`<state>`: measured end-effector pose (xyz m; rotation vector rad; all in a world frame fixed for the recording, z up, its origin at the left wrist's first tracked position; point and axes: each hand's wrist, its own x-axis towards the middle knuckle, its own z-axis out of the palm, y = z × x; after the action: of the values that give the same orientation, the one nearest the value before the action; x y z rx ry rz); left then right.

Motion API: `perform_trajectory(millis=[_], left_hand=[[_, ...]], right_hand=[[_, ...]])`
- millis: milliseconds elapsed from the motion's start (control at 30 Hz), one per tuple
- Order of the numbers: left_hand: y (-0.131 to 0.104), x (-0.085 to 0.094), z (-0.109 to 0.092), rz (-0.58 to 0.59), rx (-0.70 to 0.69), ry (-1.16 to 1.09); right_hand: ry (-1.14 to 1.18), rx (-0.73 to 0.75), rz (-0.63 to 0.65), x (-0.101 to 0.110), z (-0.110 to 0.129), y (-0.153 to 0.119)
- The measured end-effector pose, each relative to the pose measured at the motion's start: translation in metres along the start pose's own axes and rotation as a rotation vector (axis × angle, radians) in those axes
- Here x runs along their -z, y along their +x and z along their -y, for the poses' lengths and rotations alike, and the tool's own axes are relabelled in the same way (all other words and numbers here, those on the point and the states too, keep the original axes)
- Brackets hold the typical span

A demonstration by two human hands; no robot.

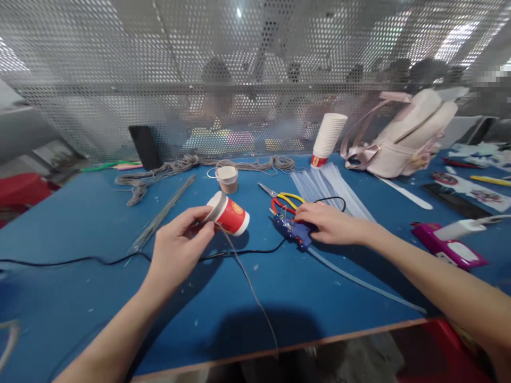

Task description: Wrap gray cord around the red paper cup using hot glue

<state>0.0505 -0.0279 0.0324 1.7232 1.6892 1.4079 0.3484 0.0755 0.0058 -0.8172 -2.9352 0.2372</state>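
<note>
My left hand grips a red and white paper cup, tilted on its side above the table. Grey cord is wrapped round one end of the cup, and its loose tail runs down to the table's front edge. At the blue glue gun, my right hand has its fingers curled on the handle. A long clear glue stick trails from the back of the gun. Scissors with red and yellow handles lie just behind the gun.
Behind are a small cord-wrapped cup, grey cord bundles, a black phone and stacked cups. Clear sticks and a pink backpack are at right. A black cable crosses the blue table.
</note>
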Motion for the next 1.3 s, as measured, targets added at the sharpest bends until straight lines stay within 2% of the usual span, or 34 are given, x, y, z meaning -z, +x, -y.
perform_trajectory(millis=[100, 200, 233, 300, 367, 433, 500, 600, 667, 700, 733, 800, 933, 1000, 1133, 1300], left_hand=[[-0.001, -0.002, -0.002, 0.026, 0.015, -0.016], [-0.001, -0.003, -0.002, 0.052, 0.034, -0.035], [-0.001, -0.004, -0.001, 0.058, 0.039, -0.042], [-0.001, -0.005, -0.001, 0.069, 0.048, -0.054], [-0.003, -0.007, 0.000, 0.070, 0.046, -0.058], [-0.005, -0.010, 0.001, 0.055, 0.030, -0.061], [-0.008, -0.013, 0.002, 0.035, 0.006, -0.071], [-0.010, -0.016, 0.003, 0.025, -0.022, -0.088], [-0.010, -0.016, 0.005, 0.017, -0.031, -0.081], [-0.010, -0.015, 0.005, 0.016, -0.033, -0.075], [-0.010, -0.015, 0.005, 0.015, -0.035, -0.067], [-0.010, -0.014, 0.004, 0.024, -0.037, -0.052], [-0.011, -0.014, 0.000, 0.061, -0.046, -0.031], [-0.011, -0.015, -0.001, 0.087, -0.042, -0.039], [-0.013, -0.016, -0.002, 0.133, -0.019, -0.069], [-0.013, -0.017, 0.001, 0.155, -0.006, -0.071]], right_hand=[[-0.007, 0.039, 0.066, 0.001, 0.006, 0.006], [0.017, 0.003, 0.109, 0.015, 0.014, 0.008], [0.045, -0.022, 0.084, 0.020, 0.019, 0.010], [0.181, -0.051, -0.073, 0.028, 0.034, 0.015], [0.475, -0.156, -0.189, 0.026, 0.055, 0.026], [0.883, -0.299, -0.130, 0.015, 0.078, 0.040], [1.187, -0.417, -0.095, 0.000, 0.100, 0.053], [1.647, -0.516, -0.129, -0.016, 0.123, 0.065], [1.861, -0.539, -0.099, -0.019, 0.131, 0.067], [1.889, -0.539, -0.078, -0.018, 0.132, 0.067], [1.849, -0.529, -0.065, -0.017, 0.132, 0.066], [1.589, -0.457, -0.114, -0.012, 0.128, 0.063], [0.809, -0.149, -0.444, -0.005, 0.114, 0.061], [0.554, -0.029, -0.569, -0.002, 0.109, 0.061], [0.431, 0.078, -0.669, 0.001, 0.103, 0.064], [0.422, 0.072, -0.703, 0.000, 0.101, 0.067]])
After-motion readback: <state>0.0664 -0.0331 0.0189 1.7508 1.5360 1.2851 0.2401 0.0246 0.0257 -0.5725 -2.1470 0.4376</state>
